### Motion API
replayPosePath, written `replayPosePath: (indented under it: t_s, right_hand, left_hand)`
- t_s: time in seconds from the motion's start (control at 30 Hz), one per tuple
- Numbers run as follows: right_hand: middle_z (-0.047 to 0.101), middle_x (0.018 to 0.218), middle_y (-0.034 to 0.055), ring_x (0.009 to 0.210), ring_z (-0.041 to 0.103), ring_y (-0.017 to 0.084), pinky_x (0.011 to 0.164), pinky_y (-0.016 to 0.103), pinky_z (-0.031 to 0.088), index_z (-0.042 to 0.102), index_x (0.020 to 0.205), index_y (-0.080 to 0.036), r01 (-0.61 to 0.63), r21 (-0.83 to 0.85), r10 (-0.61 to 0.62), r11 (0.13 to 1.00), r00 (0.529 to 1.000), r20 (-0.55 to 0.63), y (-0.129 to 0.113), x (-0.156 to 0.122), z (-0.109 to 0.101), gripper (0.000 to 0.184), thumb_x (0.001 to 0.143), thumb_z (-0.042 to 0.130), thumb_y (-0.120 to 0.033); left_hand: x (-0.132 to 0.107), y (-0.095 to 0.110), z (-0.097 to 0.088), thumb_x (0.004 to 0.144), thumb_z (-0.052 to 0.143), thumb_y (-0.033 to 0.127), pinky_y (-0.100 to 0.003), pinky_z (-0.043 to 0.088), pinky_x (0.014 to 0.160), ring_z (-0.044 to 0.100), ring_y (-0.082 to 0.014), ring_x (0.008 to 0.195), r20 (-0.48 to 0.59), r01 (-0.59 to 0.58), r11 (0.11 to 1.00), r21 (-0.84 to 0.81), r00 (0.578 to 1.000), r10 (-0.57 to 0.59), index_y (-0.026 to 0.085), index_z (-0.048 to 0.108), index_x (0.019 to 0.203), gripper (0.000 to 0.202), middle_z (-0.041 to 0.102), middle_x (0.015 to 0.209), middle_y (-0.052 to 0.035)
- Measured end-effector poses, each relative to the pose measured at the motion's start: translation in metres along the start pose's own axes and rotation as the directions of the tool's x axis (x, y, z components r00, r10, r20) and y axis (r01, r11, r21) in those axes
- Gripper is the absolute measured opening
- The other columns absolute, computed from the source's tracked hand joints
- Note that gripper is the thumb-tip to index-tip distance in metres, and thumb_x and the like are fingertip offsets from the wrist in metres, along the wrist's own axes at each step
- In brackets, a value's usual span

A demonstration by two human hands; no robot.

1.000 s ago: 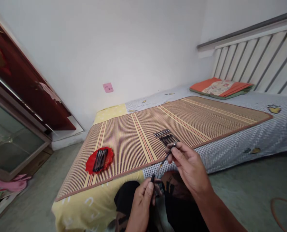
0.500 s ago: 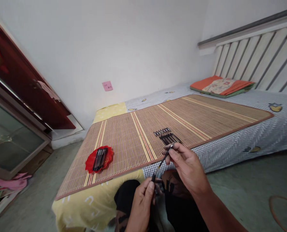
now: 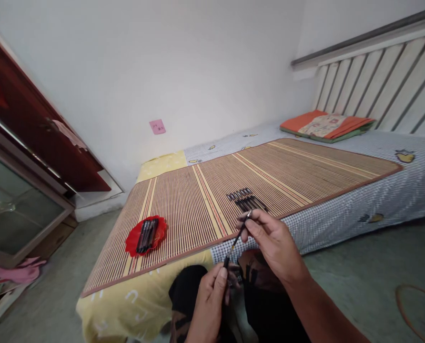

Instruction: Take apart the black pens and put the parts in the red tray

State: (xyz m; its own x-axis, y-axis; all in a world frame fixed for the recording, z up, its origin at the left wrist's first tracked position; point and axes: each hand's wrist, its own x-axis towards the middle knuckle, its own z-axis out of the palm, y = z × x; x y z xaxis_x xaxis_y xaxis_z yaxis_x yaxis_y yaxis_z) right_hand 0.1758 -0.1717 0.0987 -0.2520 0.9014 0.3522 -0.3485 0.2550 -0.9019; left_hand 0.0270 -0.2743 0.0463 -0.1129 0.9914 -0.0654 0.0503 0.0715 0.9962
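Note:
My left hand (image 3: pixel 212 290) is closed round a dark pen barrel (image 3: pixel 226 262), its top end poking out above the thumb. From that end a thin pen refill (image 3: pixel 238 237) slants up to the right, with a yellowish stretch near the barrel. My right hand (image 3: pixel 277 245) pinches the refill's upper end between thumb and fingers, where a small shiny tip shows. Just beyond the right hand, several dark pen parts (image 3: pixel 250 202) lie in a row on the striped mat (image 3: pixel 184 205). Further left, several dark pens (image 3: pixel 147 236) rest together on a red scalloped dish (image 3: pixel 131 242).
The mat covers part of a bed with a checked sheet (image 3: pixel 327 233) and a yellow cloth (image 3: pixel 112 309) hanging over the near edge. A folded orange quilt (image 3: pixel 305 122) lies by the white slatted headboard (image 3: pixel 377 81). A glass-fronted cabinet (image 3: pixel 15 205) stands at left.
My right hand has moved slightly left towards my left hand, and less of the refill shows between them. The pens on the dish and the parts on the mat stay in place.

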Motion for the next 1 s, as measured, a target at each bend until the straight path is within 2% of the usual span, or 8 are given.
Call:
replayPosePath:
  t_s: [0.13, 0.23, 0.4, 0.6, 0.7, 0.83, 0.9, 1.0]
  right_hand:
    - [0.066, 0.079, 0.001, 0.066, 0.06, 0.013, 0.068, 0.027, 0.049, 0.066, 0.099, -0.02, -0.027, 0.085, 0.028, 0.996, 1.0, -0.011, 0.006, 0.003, -0.002, 0.015, 0.092, 0.063, -0.034]
    - [0.066, 0.085, 0.002, 0.065, 0.059, 0.012, 0.067, 0.027, 0.049, 0.066, 0.098, -0.02, -0.037, 0.122, 0.039, 0.992, 0.999, -0.014, 0.007, 0.003, -0.003, 0.015, 0.091, 0.064, -0.033]
    - [0.061, 0.066, -0.0009, 0.064, 0.058, 0.014, 0.066, 0.028, 0.049, 0.066, 0.093, -0.02, -0.027, 0.029, 0.027, 0.999, 1.0, 0.013, -0.002, 0.001, -0.001, 0.017, 0.092, 0.062, -0.036]
    - [0.062, 0.067, -0.0008, 0.063, 0.057, 0.013, 0.063, 0.027, 0.046, 0.065, 0.087, -0.019, -0.083, -0.004, 0.082, 0.997, 0.989, 0.127, 0.001, 0.001, 0.007, 0.019, 0.091, 0.062, -0.037]
    - [0.059, 0.065, -0.0022, 0.061, 0.053, 0.012, 0.059, 0.025, 0.043, 0.066, 0.088, -0.019, -0.14, -0.021, 0.141, 0.99, 0.972, 0.19, 0.01, 0.0, 0.01, 0.02, 0.091, 0.062, -0.038]
    - [0.062, 0.077, 0.0, 0.069, 0.055, 0.013, 0.065, 0.025, 0.043, 0.07, 0.095, -0.018, -0.173, -0.094, 0.193, 0.981, 0.94, 0.282, 0.018, 0.001, 0.008, 0.024, 0.09, 0.063, -0.041]
    - [0.062, 0.076, 0.0004, 0.07, 0.054, 0.013, 0.065, 0.026, 0.042, 0.072, 0.099, -0.018, -0.154, -0.131, 0.186, 0.979, 0.94, 0.287, 0.021, 0.003, 0.003, 0.03, 0.092, 0.059, -0.044]
    - [0.059, 0.07, -0.0001, 0.066, 0.052, 0.013, 0.063, 0.026, 0.041, 0.073, 0.1, -0.017, -0.13, -0.146, 0.165, 0.981, 0.952, 0.258, 0.027, 0.007, -0.004, 0.037, 0.096, 0.052, -0.047]
  left_hand:
    - [-0.001, 0.003, 0.0, 0.094, 0.045, 0.059, -0.024, 0.03, 0.055, 0.037, -0.0121, 0.059, 0.033, -0.019, 1.0, -0.003, 0.999, 0.019, 0.015, 0.065, 0.093, 0.048, 0.053, 0.072, -0.0014]
    - [-0.002, 0.002, -0.001, 0.094, 0.045, 0.057, -0.024, 0.031, 0.056, 0.038, -0.012, 0.059, 0.048, -0.038, 0.999, -0.023, 0.998, 0.039, 0.014, 0.066, 0.089, 0.048, 0.052, 0.072, -0.0015]
    - [0.0, -0.003, 0.0, 0.094, 0.046, 0.057, -0.024, 0.03, 0.054, 0.038, -0.0115, 0.058, 0.051, -0.031, 0.999, -0.027, 0.998, 0.033, 0.014, 0.066, 0.088, 0.048, 0.054, 0.072, -0.0022]
    - [-0.001, 0.002, 0.002, 0.091, 0.05, 0.06, -0.023, 0.03, 0.053, 0.037, -0.0103, 0.055, -0.005, -0.011, 0.998, -0.054, 1.0, 0.011, 0.015, 0.06, 0.083, 0.047, 0.051, 0.066, 0.0005]
    - [-0.002, 0.006, 0.004, 0.091, 0.051, 0.061, -0.022, 0.027, 0.05, 0.035, -0.009, 0.053, -0.016, 0.015, 0.992, -0.121, 1.0, -0.017, 0.015, 0.059, 0.081, 0.048, 0.051, 0.064, 0.0008]
    - [-0.001, 0.008, 0.005, 0.087, 0.057, 0.061, -0.022, 0.022, 0.046, 0.033, -0.0072, 0.05, -0.04, 0.055, 0.956, -0.289, 0.997, -0.07, 0.015, 0.059, 0.08, 0.047, 0.053, 0.061, 0.0012]
    - [-0.001, 0.008, 0.005, 0.085, 0.06, 0.061, -0.021, 0.021, 0.045, 0.034, -0.007, 0.05, -0.05, 0.069, 0.935, -0.347, 0.995, -0.092, 0.015, 0.059, 0.078, 0.046, 0.052, 0.06, 0.0012]
    - [0.0, 0.01, 0.005, 0.084, 0.063, 0.058, -0.02, 0.02, 0.043, 0.035, -0.0064, 0.049, -0.052, 0.075, 0.911, -0.405, 0.993, -0.105, 0.013, 0.063, 0.088, 0.045, 0.051, 0.06, 0.0018]
